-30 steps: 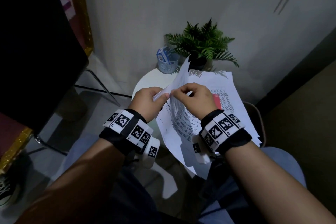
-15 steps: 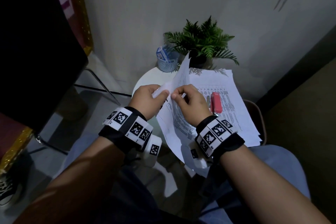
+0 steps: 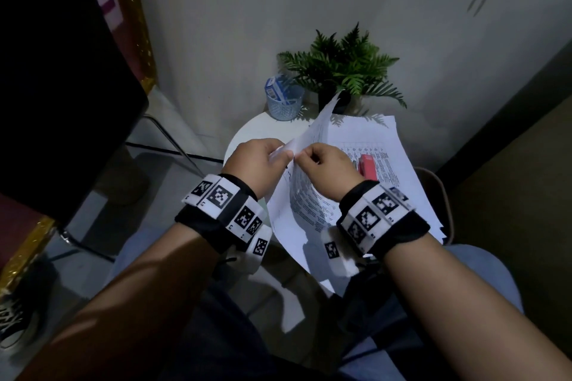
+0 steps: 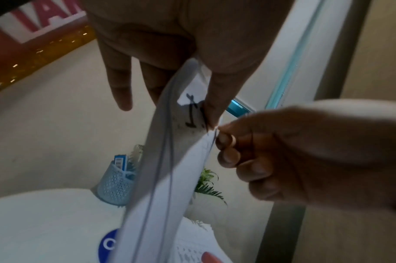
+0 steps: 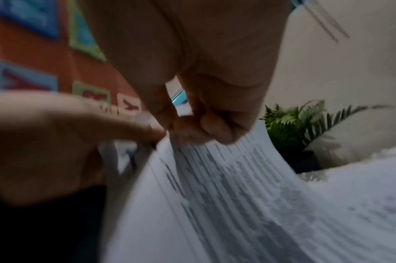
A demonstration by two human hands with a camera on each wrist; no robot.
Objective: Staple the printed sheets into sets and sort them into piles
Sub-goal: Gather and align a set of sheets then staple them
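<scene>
Sheets corner pinched between left hand, right hand, knuckles up.

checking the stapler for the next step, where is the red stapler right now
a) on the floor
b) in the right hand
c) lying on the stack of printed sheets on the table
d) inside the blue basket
c: the red stapler lies on the stack of printed sheets, just beyond the right hand, which pinches the held sheets together with the left hand.

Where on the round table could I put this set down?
Bare tabletop shows only at the left, between the blue basket, the sheet pile and your left hand. The right is crowded: sheets with the red stapler, plant behind.
</scene>
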